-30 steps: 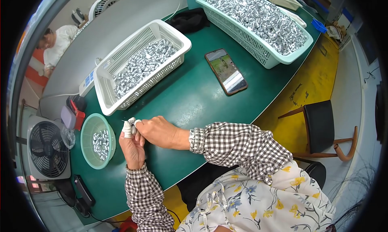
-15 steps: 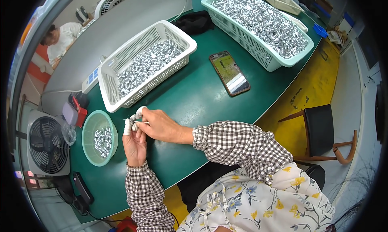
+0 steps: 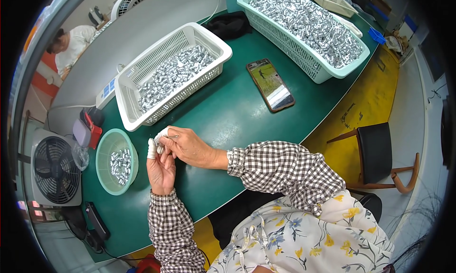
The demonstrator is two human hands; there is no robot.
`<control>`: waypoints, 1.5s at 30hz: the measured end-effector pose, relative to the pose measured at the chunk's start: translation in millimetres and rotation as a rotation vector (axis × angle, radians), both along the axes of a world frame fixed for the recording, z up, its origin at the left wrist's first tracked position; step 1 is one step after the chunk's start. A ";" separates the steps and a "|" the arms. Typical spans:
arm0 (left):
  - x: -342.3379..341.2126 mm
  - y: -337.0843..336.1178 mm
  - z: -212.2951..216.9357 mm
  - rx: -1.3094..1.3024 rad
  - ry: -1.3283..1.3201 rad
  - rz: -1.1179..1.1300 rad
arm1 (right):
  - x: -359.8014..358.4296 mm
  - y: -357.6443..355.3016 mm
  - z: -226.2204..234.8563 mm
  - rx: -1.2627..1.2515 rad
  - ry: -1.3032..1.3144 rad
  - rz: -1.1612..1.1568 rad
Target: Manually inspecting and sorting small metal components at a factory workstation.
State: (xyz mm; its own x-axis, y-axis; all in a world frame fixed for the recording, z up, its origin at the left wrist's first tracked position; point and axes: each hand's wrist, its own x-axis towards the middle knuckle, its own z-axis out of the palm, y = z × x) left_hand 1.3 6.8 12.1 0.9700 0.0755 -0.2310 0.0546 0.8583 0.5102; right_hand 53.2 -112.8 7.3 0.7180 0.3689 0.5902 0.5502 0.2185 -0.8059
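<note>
Both my hands meet above the green table (image 3: pixel 228 125), just in front of the white basket (image 3: pixel 178 99). White coverings wrap several fingertips. My left hand (image 3: pixel 162 173) is turned palm up, its thumb and fingers pinched around a small silvery metal part, mostly hidden by the fingers. From the right, my right hand (image 3: pixel 194 149) closes in against it, gripping a thin metal rod (image 3: pixel 173 137) whose end sticks out by the thumb. To the left of my hands stands a light-green bowl (image 3: pixel 104 171) with small silvery metal parts (image 3: pixel 120 166) in it.
Silvery parts partly fill the white basket; a pale-green basket (image 3: pixel 285 42) at the back right is heaped with them. A phone (image 3: pixel 270 85) lies between. A fan (image 3: pixel 56 171) stands left, a chair (image 3: pixel 373 152) right. Beyond the partition sits another person (image 3: pixel 73 47).
My right hand has shifted slightly and the thin rod now points another way, up and to the right. The left fingers have moved a little; both hands stay together.
</note>
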 end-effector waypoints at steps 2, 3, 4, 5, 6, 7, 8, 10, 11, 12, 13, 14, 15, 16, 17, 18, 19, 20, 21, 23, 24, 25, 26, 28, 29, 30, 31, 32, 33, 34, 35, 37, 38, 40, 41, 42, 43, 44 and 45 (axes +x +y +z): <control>0.6 3.6 -1.9 -0.042 -0.042 -0.063 | -5.0 -2.6 4.7 0.021 0.135 0.014; 0.8 5.6 -3.2 -0.063 -0.063 -0.094 | -4.9 -4.8 7.2 0.020 0.135 0.016; 1.0 8.4 -5.5 -0.064 -0.063 -0.092 | -2.9 -7.9 10.2 0.071 0.244 0.031; 1.5 9.8 -6.0 -0.057 -0.080 -0.061 | -0.4 -11.4 13.6 0.122 0.353 0.043; 1.9 10.2 -5.5 -0.050 -0.097 -0.030 | 1.6 -13.1 15.6 0.174 0.461 0.056; 1.9 10.4 -5.1 -0.043 -0.113 0.001 | 3.1 -12.9 15.7 0.174 0.461 0.056; 1.1 10.0 -5.0 -0.043 -0.114 0.001 | 4.7 -12.1 14.8 0.203 0.501 0.064; -0.9 3.6 0.9 0.012 -0.066 0.022 | 7.7 -10.9 11.9 0.262 0.582 0.081; -1.0 0.5 3.9 0.040 -0.041 0.033 | 9.3 -11.2 10.5 0.261 0.582 0.082; -0.2 -1.1 5.3 0.040 -0.041 0.034 | 11.0 -11.8 9.0 0.272 0.590 0.077; 1.0 -2.6 6.5 0.092 0.004 0.063 | 12.2 -12.3 7.4 0.282 0.597 0.072; 2.0 -3.7 7.2 0.143 0.050 0.091 | 12.8 -12.4 5.8 0.292 0.604 0.066; 2.3 -3.9 7.9 0.196 0.094 0.120 | 12.8 -12.0 5.9 0.293 0.604 0.067; 2.1 -3.0 7.0 0.196 0.094 0.121 | 12.7 -11.3 6.0 0.264 0.572 0.039; 1.9 -1.3 4.3 0.193 0.088 0.094 | 12.6 -10.8 5.9 0.235 0.539 0.009; 1.7 0.8 0.8 0.189 0.083 0.068 | 12.5 -10.6 5.8 0.206 0.507 -0.020; 1.5 3.0 -2.8 0.185 0.077 0.041 | 11.9 -11.3 5.3 0.207 0.507 -0.020; 1.1 6.3 -6.3 0.186 0.077 0.041 | 10.0 -13.1 8.8 0.151 0.442 -0.040; 0.7 8.9 -8.3 0.170 -0.005 -0.007 | 7.9 -14.8 12.2 0.095 0.376 -0.060; -0.1 14.0 -12.6 0.138 -0.168 -0.104 | 5.0 -14.4 12.6 0.040 0.310 -0.078; -0.1 15.2 -14.1 0.139 -0.168 -0.102 | 3.0 -13.1 10.2 0.024 0.168 -0.119; 1.6 9.1 -7.5 0.169 -0.085 -0.048 | 1.2 -13.3 9.4 0.006 0.025 -0.162; 3.3 3.1 -0.8 0.199 -0.002 0.006 | 0.1 -13.2 9.0 -0.011 -0.117 -0.203; 4.8 0.2 1.6 0.228 0.081 0.061 | -1.0 -12.3 8.4 -0.014 -0.131 -0.200; 5.2 1.0 0.6 0.244 0.063 0.048 | -1.4 -11.4 8.5 -0.016 -0.145 -0.197; 3.9 2.4 0.0 0.263 0.046 0.040 | -2.6 -10.1 9.2 -0.013 -0.157 -0.188; 2.4 4.2 -0.4 0.283 0.030 0.034 | -2.6 -10.2 8.8 -0.007 -0.155 -0.179; -0.6 7.4 -1.2 0.294 0.035 0.054 | -2.3 -9.1 7.5 -0.015 -0.205 -0.204; -2.2 7.8 -2.8 0.287 0.004 0.014 | -1.3 -9.2 6.0 -0.019 -0.254 -0.228; -3.2 7.3 -4.4 0.283 -0.026 -0.023 | -0.4 -9.3 5.1 -0.020 -0.301 -0.249; -1.3 4.9 -6.9 0.276 -0.053 -0.044 | 0.9 -11.8 4.2 0.009 -0.229 -0.217; 0.6 3.4 -9.6 0.272 -0.077 -0.064 | -1.1 -14.3 4.3 0.048 -0.093 -0.157; 0.8 4.0 -9.6 0.269 -0.077 -0.073 | -3.4 -15.7 7.2 0.050 -0.032 -0.139; 2.3 1.4 -13.0 0.262 -0.062 -0.053 | -6.2 -21.8 11.3 -0.001 -0.014 -0.116; 1.3 2.5 -13.0 0.236 -0.056 -0.063 | -7.2 -20.4 10.7 0.013 -0.012 -0.093; 1.4 2.6 -13.3 0.241 -0.056 -0.053 | -7.5 -22.1 10.4 0.001 -0.030 -0.083; 1.6 2.8 -13.7 0.236 -0.057 -0.055 | -7.8 -22.9 10.2 -0.012 -0.048 -0.077; 1.8 3.2 -14.1 0.230 -0.059 -0.060 | -8.0 -22.2 10.2 -0.027 -0.067 -0.072; 1.7 3.6 -13.7 0.225 -0.058 -0.067 | -7.5 -21.0 9.5 -0.023 -0.066 -0.068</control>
State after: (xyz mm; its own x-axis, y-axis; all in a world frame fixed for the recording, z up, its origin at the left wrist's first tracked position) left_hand 3.0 10.4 -1.6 0.9857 0.0542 -0.1592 0.0723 0.7184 0.6919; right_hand 45.7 -133.7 16.8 0.7015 0.3347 0.6292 0.6155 0.1605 -0.7716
